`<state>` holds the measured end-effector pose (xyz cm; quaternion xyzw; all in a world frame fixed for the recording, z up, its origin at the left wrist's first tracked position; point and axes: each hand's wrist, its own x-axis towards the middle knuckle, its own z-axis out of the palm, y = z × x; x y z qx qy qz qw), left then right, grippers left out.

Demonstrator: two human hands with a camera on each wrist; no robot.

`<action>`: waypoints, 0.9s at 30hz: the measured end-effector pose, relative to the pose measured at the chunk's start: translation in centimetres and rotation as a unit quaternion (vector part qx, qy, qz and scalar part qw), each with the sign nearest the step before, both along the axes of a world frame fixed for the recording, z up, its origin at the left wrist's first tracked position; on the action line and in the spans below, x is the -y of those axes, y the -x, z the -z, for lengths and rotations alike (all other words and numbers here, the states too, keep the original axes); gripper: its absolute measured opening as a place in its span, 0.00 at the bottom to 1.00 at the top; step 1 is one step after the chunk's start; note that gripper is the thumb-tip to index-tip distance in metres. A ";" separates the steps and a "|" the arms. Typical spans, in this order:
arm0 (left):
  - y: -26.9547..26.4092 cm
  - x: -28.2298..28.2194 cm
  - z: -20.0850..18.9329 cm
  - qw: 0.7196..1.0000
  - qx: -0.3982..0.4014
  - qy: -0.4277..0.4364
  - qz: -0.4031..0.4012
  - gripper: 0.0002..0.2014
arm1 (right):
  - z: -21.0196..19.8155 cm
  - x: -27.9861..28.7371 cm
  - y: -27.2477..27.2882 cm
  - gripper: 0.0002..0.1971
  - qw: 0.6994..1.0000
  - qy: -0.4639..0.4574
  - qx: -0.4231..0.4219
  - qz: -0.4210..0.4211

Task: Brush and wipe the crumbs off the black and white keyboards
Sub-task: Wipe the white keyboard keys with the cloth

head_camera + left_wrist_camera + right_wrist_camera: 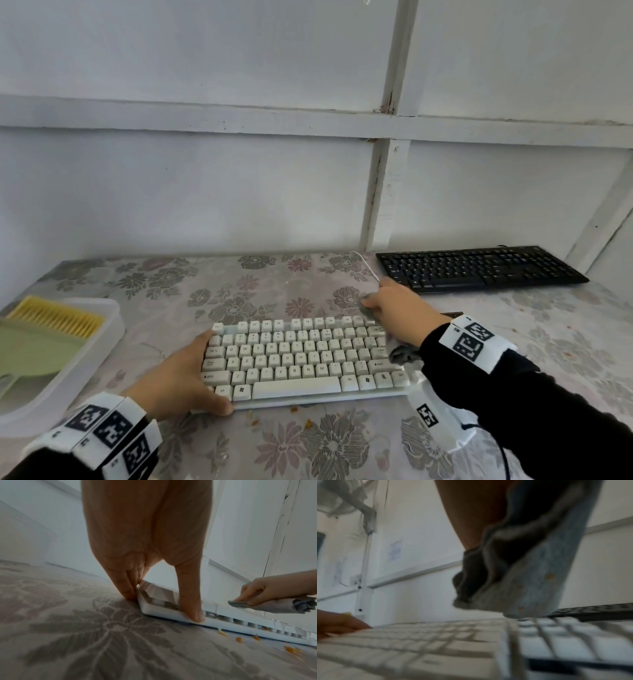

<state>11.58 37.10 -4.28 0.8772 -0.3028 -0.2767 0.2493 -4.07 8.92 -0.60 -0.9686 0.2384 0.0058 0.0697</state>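
Note:
The white keyboard [301, 359] lies in the middle of the flowered table. My left hand [205, 373] grips its left end, thumb [192, 609] on the front edge and fingers [126, 588] against the side. My right hand [387, 305] holds a bunched grey cloth [404, 354] on the keyboard's far right corner; the cloth [530, 581] hangs just over the keys, with a few crumb specks stuck to it. Orange crumbs [308, 422] lie on the table in front of the keyboard. The black keyboard [479, 269] sits at the back right, untouched.
A white tray [113, 329] at the left holds a green dustpan [34, 353] and a yellow-bristled brush [54, 317]. The white keyboard's cable [366, 263] runs back toward the wall. The wall stands close behind the table.

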 end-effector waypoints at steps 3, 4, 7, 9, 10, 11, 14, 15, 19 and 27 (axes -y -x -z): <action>-0.1 0.0 0.1 1.000 -0.002 0.003 0.001 0.60 | 0.4 -2.5 -1.3 0.13 0.998 -0.034 -0.020 -0.047; 0.0 0.1 0.1 1.000 -0.003 0.006 0.001 0.60 | 0.6 -2.8 -1.5 0.12 0.998 -0.024 -0.021 -0.051; -0.1 0.0 0.2 1.000 -0.004 0.004 0.000 0.60 | 1.2 -2.5 -0.7 0.11 0.999 0.019 -0.028 -0.042; -0.2 -0.1 0.2 1.000 -0.002 -0.001 -0.001 0.62 | 1.2 -1.5 0.4 0.12 0.998 0.036 -0.034 -0.029; -0.2 -0.1 0.2 1.000 -0.001 -0.001 -0.002 0.62 | 1.2 -0.9 1.0 0.11 0.999 0.039 -0.032 -0.020; -0.2 -0.1 0.2 1.000 -0.001 0.000 -0.002 0.62 | 1.0 -0.4 1.6 0.09 0.999 0.037 -0.032 -0.012; -0.1 -0.1 0.1 1.000 -0.003 0.007 0.001 0.61 | 0.8 0.7 2.6 0.11 0.998 0.046 -0.037 -0.009; -0.1 -0.1 0.1 1.000 -0.001 0.003 0.005 0.61 | 0.8 1.0 2.8 0.11 0.998 0.048 -0.036 0.000; 0.0 -0.1 0.0 1.000 0.005 -0.003 0.003 0.61 | 1.0 2.6 3.2 0.12 0.997 0.044 -0.037 0.048; 0.0 0.0 0.0 1.000 0.014 -0.014 0.005 0.60 | 0.3 3.3 2.6 0.12 0.993 0.063 -0.058 0.087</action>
